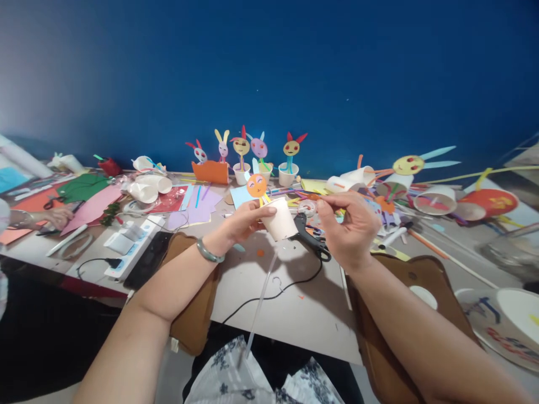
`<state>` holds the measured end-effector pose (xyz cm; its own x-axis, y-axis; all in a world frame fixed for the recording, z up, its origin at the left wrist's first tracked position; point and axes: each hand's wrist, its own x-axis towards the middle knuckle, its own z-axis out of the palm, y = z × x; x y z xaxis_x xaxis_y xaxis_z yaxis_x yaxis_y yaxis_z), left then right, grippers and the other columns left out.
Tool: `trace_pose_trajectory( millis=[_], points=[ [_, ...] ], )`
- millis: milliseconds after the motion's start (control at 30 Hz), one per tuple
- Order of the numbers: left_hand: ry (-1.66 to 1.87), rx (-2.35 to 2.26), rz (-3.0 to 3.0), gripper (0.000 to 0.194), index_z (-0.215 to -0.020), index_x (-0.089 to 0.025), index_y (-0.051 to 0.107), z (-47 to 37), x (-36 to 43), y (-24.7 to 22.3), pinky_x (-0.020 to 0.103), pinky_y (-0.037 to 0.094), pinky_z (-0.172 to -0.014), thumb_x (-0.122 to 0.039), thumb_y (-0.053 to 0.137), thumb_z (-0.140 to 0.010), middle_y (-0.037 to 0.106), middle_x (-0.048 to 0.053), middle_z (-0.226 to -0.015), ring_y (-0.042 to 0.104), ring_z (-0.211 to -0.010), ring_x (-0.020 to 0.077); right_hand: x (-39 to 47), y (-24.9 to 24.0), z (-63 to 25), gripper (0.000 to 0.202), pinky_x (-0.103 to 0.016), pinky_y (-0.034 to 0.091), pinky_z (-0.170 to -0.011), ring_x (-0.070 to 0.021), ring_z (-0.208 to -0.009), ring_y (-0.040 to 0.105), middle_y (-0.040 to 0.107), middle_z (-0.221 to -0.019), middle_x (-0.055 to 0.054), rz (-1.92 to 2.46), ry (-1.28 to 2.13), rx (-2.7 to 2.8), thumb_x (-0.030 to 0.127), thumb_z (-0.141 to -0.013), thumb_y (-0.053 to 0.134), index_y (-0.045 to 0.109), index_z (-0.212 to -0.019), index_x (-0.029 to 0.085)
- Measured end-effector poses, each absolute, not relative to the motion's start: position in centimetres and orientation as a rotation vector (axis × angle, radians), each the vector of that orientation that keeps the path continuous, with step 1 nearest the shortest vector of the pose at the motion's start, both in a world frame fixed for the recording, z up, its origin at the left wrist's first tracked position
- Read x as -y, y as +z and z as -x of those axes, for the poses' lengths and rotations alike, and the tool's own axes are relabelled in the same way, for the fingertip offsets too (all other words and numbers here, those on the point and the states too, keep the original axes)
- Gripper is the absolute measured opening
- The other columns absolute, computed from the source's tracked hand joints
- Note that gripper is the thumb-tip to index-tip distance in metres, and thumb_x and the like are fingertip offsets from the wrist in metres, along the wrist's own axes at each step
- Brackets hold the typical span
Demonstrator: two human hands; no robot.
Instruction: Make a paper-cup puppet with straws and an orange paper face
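Observation:
My left hand (248, 221) is closed around a white paper cup (281, 220), which is tilted over the table. An orange paper rabbit head (257, 186) with pale ears rises on yellow strips behind the cup's rim. To the right, my right hand (349, 224) is raised with thumb and forefinger pinched. A small orange piece (313, 197) shows at its fingertips; its exact shape is hard to make out. Between my hands, a black hot glue gun (309, 238) lies on the table, partly behind the cup. A clear glue stick (266, 283) slants towards my lap.
Several paper rabbits in cups (288, 175) stand along the blue wall. Cups and strips crowd the right, near a white bucket (505, 320). At left lie coloured paper (95, 210), a power strip (135, 247) and another person's hand (56, 216). A black cord (252, 300) crosses the table.

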<state>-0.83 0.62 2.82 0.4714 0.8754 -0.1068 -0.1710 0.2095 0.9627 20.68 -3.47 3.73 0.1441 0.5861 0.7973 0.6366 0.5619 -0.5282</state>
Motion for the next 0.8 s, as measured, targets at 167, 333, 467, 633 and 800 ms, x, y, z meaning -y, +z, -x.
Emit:
trace_pose_trajectory(
  millis=[167, 333, 467, 633, 800],
  points=[
    [0.758, -0.746, -1.117, 0.054, -0.088, -0.013, 0.068, 1.3, -0.6, 2.9, 0.027, 0.052, -0.068, -0.053, 0.090, -0.059, 0.069, 0.008, -0.086, 0.064, -0.079, 0.0152, 3.3, 3.7, -21.9, 0.028, -0.049, 0.054, -0.088, -0.0263, -0.083, 0.069, 0.073, -0.087, -0.010, 1.238, -0.297, 1.755, 0.046, -0.098, 0.052, 0.073, -0.091, 0.028],
    [0.701, -0.706, -1.085, 0.050, -0.091, -0.013, 0.068, 2.0, -0.9, 2.9, 0.029, 0.052, -0.069, -0.051, 0.087, -0.063, 0.069, 0.009, -0.086, 0.064, -0.079, 0.0165, 2.9, 2.6, -23.4, 0.021, -0.045, 0.049, -0.084, -0.0220, -0.074, 0.069, 0.075, -0.083, -0.007, 1.256, -0.533, 2.032, 0.042, -0.096, 0.060, 0.076, -0.091, 0.031],
    [0.658, -0.688, -1.079, 0.054, -0.088, -0.012, 0.067, 2.0, -0.9, 3.0, 0.027, 0.050, -0.067, -0.052, 0.089, -0.060, 0.067, 0.007, -0.084, 0.063, -0.078, 0.0147, 2.7, 1.6, -23.8, 0.013, -0.038, 0.042, -0.080, -0.0148, -0.067, 0.065, 0.074, -0.081, 0.000, 0.900, -0.907, 2.053, 0.031, -0.091, 0.071, 0.075, -0.103, 0.032],
    [0.654, -0.675, -1.069, 0.057, -0.085, -0.012, 0.064, 1.9, -0.5, 3.4, 0.023, 0.047, -0.064, -0.052, 0.092, -0.056, 0.063, 0.003, -0.081, 0.061, -0.076, 0.0125, 2.7, 2.0, -23.6, 0.028, -0.036, 0.036, -0.079, -0.0129, -0.069, 0.065, 0.076, -0.085, 0.002, 0.573, -1.156, 1.934, 0.024, -0.085, 0.079, 0.071, -0.111, 0.031],
    [0.648, -0.661, -1.064, 0.059, -0.093, -0.011, 0.067, 2.1, -0.6, 3.4, 0.024, 0.048, -0.064, -0.051, 0.092, -0.057, 0.064, 0.003, -0.083, 0.059, -0.073, 0.0109, 2.8, 3.1, -23.1, 0.024, -0.035, 0.036, -0.076, -0.0112, -0.062, 0.063, 0.076, -0.082, 0.003, 0.539, -1.228, 1.937, 0.019, -0.084, 0.080, 0.070, -0.104, 0.028]
  ],
)
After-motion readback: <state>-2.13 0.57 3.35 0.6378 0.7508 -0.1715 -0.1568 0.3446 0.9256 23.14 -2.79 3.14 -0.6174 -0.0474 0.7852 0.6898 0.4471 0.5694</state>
